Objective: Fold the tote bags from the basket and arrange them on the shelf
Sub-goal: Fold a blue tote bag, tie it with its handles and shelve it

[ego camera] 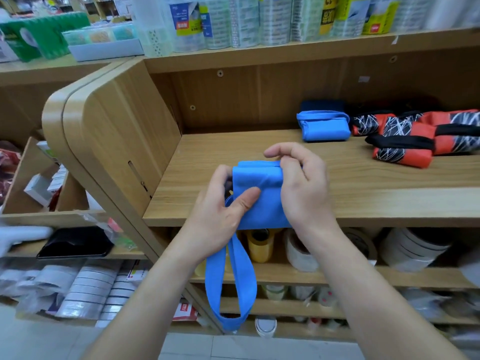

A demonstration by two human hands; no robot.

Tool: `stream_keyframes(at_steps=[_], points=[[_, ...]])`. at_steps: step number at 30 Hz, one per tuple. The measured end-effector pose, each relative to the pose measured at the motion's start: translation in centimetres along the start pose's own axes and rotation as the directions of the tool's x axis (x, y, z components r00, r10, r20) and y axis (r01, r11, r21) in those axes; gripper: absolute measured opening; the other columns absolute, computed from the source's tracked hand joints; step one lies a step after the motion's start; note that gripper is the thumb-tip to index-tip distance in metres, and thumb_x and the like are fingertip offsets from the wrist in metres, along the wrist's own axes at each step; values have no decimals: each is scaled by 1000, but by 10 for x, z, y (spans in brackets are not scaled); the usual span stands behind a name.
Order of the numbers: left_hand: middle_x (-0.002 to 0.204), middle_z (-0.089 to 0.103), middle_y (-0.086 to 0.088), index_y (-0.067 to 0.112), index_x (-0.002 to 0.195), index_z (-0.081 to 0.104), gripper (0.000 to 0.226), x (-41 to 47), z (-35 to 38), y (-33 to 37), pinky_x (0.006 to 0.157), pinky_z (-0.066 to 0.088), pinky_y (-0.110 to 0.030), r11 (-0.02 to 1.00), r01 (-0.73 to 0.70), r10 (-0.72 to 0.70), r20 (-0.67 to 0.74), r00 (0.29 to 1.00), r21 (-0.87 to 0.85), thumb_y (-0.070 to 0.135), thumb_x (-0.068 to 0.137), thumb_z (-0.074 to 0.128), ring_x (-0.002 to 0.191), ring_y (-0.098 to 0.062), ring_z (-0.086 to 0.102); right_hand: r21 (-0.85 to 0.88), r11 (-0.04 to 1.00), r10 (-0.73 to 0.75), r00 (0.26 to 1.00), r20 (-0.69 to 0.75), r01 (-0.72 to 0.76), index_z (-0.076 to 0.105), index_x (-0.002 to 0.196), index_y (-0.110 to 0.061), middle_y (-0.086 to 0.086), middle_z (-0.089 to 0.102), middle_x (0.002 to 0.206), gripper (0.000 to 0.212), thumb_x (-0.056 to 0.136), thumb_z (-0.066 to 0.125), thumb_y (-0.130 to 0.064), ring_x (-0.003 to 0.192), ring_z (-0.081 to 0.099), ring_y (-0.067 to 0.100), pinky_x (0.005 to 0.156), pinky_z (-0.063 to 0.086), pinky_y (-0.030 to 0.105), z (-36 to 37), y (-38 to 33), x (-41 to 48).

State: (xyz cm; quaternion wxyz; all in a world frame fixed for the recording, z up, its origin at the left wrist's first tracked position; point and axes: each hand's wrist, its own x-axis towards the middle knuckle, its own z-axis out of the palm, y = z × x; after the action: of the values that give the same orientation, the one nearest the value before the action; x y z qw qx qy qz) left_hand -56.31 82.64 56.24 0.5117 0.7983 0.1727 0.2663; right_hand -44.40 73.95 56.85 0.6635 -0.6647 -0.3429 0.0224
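A blue tote bag (259,201), folded into a small packet, is held over the front edge of the wooden shelf (363,198). My left hand (220,211) grips its left side, thumb pressed on the front. My right hand (304,183) pinches its top right corner. The bag's handle loop (231,284) hangs down below the shelf edge. At the back of the shelf lie a folded blue tote (323,126), a dark blue one (322,105) behind it, and orange-black patterned totes (405,141). The basket is not in view.
Tape rolls and white rolls (301,250) fill the shelves below. Tall packaged rolls (246,19) stand on the top shelf. A rounded wooden side panel (109,136) bounds the shelf on the left. Green packs (44,35) sit on the neighbouring unit.
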Motion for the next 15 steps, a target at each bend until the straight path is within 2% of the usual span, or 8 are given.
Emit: stream_keyframes(at_steps=[2, 3, 5, 6, 8, 11, 13, 15], points=[[84, 63, 25, 29, 97, 51, 14, 0, -1, -1, 66, 43, -11, 993, -75, 76, -10, 997, 90, 22, 93, 62, 82, 1, 61, -114, 992, -37, 981, 190, 60, 67, 87, -26, -6, 63, 89, 28, 88, 39, -20, 85, 55, -1, 75, 39, 12, -15, -8, 3], [86, 62, 23, 30, 97, 51, 15, -1, -2, -1, 66, 43, -13, 986, -108, 110, -5, 994, 126, 22, 93, 62, 82, -1, 61, -214, 971, -33, 948, 316, 105, 64, 85, -30, -5, 60, 88, 25, 90, 39, -34, 85, 55, 2, 76, 39, 16, -23, -12, 5], [87, 62, 22, 31, 99, 51, 16, -1, -1, -2, 66, 43, -16, 974, -140, 138, 22, 990, 178, 21, 94, 62, 81, -4, 61, -456, 858, 54, 840, 540, 238, 57, 80, -32, -4, 52, 83, 46, 84, 36, -73, 78, 52, 7, 72, 41, 28, -37, -18, 10], [87, 61, 23, 32, 99, 50, 17, -1, 1, -3, 65, 43, -15, 972, -132, 128, 33, 991, 196, 20, 94, 61, 80, -3, 60, -552, 770, 100, 793, 600, 320, 52, 77, -31, -5, 49, 81, 54, 77, 36, -83, 76, 50, 9, 70, 41, 32, -42, -20, 13], [90, 63, 21, 33, 101, 52, 19, -2, 6, -3, 64, 44, -18, 984, -78, 67, 71, 995, 157, 25, 91, 65, 77, -4, 60, -601, 663, 98, 745, 660, 446, 43, 71, -30, -6, 46, 79, 51, 72, 44, -81, 73, 45, 10, 68, 38, 34, -47, -21, 17], [105, 66, 3, 27, 111, 59, 41, -2, 4, -1, 61, 48, -28, 994, 107, -109, 197, 974, 24, 34, 76, 79, 67, -16, 57, -508, 715, 11, 718, 696, 480, 47, 67, -25, -4, 44, 77, 44, 74, 62, -67, 72, 45, 10, 66, 34, 33, -59, -20, 23], [111, 64, -5, 25, 118, 59, 53, -3, -12, 0, 62, 52, -27, 961, 276, -253, 326, 911, -25, 20, 72, 84, 70, -17, 57, -473, 734, -24, 715, 698, 487, 58, 72, -19, -4, 49, 84, 50, 70, 60, -69, 77, 50, 13, 70, 39, 34, -72, -21, 28], [99, 66, -9, 22, 122, 59, 61, -5, -34, -1, 55, 51, -25, 913, 398, -311, 484, 818, -86, 11, 68, 85, 67, -20, 56, -442, 749, -56, 711, 701, 494, 62, 75, -16, -8, 54, 82, 53, 68, 59, -68, 77, 51, 11, 71, 42, 31, -85, -27, 32]])
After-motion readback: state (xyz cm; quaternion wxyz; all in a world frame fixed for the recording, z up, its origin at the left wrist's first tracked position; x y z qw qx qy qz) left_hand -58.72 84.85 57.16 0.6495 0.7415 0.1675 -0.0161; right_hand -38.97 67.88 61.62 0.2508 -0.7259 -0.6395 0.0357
